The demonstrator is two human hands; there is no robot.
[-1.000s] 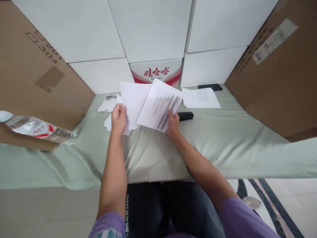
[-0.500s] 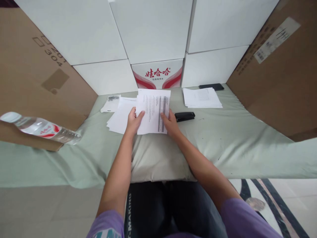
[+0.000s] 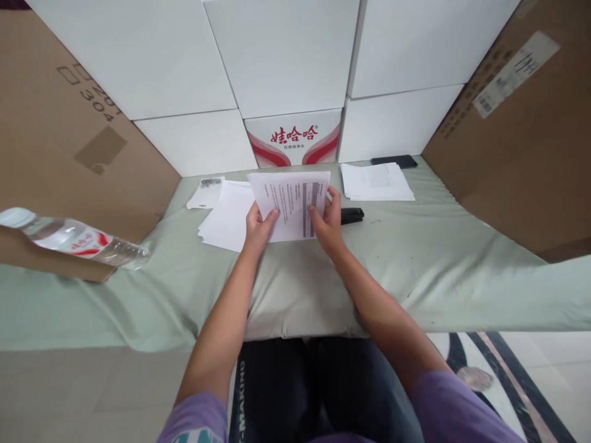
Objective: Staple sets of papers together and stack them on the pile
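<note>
Plainly, both hands grip one printed sheet above the green cloth, just in front of the person. The left hand pinches its lower left edge, thumb on top and fingers curled behind; the right hand pinches the lower right part, thumb on the print, fingers spread along the right edge. How many sheets lie in that grip I cannot tell; it may be one or a few squared together.

Risks, as I judge them: the paper is thin and held only at its lower part, so the top could flop back or crease if the grip tightens unevenly. If several sheets are there, they could slide out of line. The stapler lies just beside the right hand, partly hidden behind it, and a careless sweep could knock it. The loose stack to the left sits fanned and could scatter if the left forearm brushes it. The bottle lies on its side near the cloth's left edge, resting against a brown box; a tug on the cloth might roll it.

Hard to make out: the print is too small to read. A second stack and a dark phone lie farther right. A small dark item on a slip at left I cannot identify. The sheet's back is hidden.
</note>
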